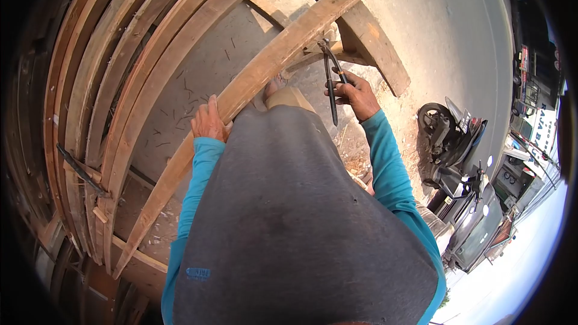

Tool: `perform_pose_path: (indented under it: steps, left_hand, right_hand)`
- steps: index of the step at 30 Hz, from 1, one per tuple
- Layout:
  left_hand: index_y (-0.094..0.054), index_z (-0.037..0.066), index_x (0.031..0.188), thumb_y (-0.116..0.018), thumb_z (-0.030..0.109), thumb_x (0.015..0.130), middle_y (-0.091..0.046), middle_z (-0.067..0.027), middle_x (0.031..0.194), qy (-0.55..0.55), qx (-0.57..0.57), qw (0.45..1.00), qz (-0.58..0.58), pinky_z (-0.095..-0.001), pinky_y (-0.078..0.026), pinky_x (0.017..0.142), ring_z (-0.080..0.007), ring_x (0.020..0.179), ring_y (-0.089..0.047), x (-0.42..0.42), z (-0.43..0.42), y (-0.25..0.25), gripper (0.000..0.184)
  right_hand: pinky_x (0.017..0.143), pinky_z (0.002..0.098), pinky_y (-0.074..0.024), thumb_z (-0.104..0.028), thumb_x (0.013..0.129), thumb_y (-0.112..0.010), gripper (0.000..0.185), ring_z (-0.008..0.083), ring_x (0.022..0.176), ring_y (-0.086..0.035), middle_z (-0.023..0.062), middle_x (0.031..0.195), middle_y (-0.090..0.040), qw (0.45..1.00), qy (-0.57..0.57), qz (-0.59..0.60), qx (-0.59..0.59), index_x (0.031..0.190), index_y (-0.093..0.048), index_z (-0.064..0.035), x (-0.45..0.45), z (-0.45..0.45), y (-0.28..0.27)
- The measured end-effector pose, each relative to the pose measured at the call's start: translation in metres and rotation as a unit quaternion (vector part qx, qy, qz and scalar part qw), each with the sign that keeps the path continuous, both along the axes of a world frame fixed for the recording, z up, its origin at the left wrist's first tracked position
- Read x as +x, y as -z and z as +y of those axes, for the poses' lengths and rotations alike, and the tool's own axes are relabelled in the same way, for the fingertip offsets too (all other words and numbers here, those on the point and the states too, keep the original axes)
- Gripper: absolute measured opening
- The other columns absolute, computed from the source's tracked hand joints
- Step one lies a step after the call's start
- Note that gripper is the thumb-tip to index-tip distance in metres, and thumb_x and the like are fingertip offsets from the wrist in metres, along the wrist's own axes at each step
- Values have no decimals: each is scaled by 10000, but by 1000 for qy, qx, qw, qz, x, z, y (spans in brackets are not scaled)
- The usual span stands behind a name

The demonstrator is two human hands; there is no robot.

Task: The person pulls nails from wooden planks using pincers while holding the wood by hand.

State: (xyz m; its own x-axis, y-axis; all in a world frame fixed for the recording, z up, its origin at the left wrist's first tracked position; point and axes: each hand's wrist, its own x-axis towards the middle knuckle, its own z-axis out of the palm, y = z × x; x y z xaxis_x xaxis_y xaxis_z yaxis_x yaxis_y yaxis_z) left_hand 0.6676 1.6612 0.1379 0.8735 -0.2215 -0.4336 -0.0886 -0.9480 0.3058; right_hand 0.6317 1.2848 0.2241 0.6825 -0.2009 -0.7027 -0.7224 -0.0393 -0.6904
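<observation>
A long wooden plank (283,51) runs diagonally in front of me, from lower left to upper right. My left hand (209,121) grips it near the middle, fingers over its far edge and the thumb on the near side. In my right hand (356,92) is a pair of long-handled pincers (330,75), its black handles spread apart. The pincers' jaws (324,43) are at the plank's near edge; whether they bite on anything I cannot tell. A wooden support (346,53) stands under and beyond the plank there.
Several planks (129,78) lean side by side on the left, with a dark bar-like tool (81,170) across them. A broad board (376,45) lies at upper right. Nails (186,90) litter the floor. A motorcycle (451,129) and a car (478,229) stand by the road on the right.
</observation>
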Motion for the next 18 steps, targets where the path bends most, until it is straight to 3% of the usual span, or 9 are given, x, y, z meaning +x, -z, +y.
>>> perform_pose_path:
  steps: [8, 11, 12, 14, 15, 16, 18]
  left_hand:
    - [-395, 120, 1477, -900, 202, 686, -539, -161, 1155, -10, 3, 1000, -7, -459, -399, 932, -350, 1127, -539, -2, -1, 3, 942]
    - [-402, 118, 1474, -897, 202, 688, -539, -163, 1148, -11, 2, 1000, -17, -463, -399, 930, -357, 1124, -538, -2, -1, 4, 933]
    - [-404, 117, 1474, -895, 201, 689, -539, -165, 1145, -10, 5, 1000, -17, -465, -399, 930, -362, 1124, -537, -3, -1, 5, 929]
    - [-404, 117, 1475, -891, 202, 691, -539, -167, 1144, -8, 5, 999, -33, -468, -399, 931, -365, 1123, -536, -7, 0, 11, 926]
    - [-403, 117, 1476, -886, 204, 694, -539, -169, 1143, -4, 3, 999, -51, -470, -399, 932, -369, 1122, -536, -7, -1, 9, 923]
    - [-403, 117, 1476, -886, 204, 694, -539, -169, 1143, -2, 5, 999, -51, -470, -399, 932, -369, 1122, -536, -7, -1, 7, 923]
    - [-401, 113, 1479, -873, 200, 697, -538, -166, 1140, -3, 15, 1000, -20, -477, -401, 939, -373, 1124, -535, -3, -4, 1, 918]
  right_hand:
    - [805, 311, -553, -132, 905, -481, 556, 233, 1036, -723, 156, 1161, -704, 997, -17, 16, 76, 1440, -468, 20, 22, -27, 0]
    - [736, 281, -531, -126, 921, -498, 540, 235, 1019, -731, 157, 1153, -705, 992, -49, 28, 114, 1443, -471, 10, 33, -45, -3]
    - [730, 254, -571, -83, 909, -444, 549, 254, 1028, -731, 200, 1176, -701, 990, -82, 30, 110, 1445, -440, 37, 37, -55, -2]
    - [723, 257, -569, -111, 943, -457, 541, 257, 1009, -733, 214, 1189, -696, 983, -93, 49, 150, 1466, -419, 23, 46, -75, 3]
    - [650, 265, -505, -154, 987, -487, 469, 192, 843, -707, 129, 1003, -683, 981, -40, 68, 180, 1431, -458, -6, 50, -73, -3]
    - [650, 265, -505, -154, 987, -487, 468, 192, 843, -707, 129, 1003, -683, 980, -39, 68, 182, 1431, -458, -6, 47, -71, -1]
    - [568, 261, -453, -172, 999, -488, 409, 123, 647, -549, 56, 849, -576, 920, 25, 145, 363, 1376, -484, -14, 43, -67, 1]
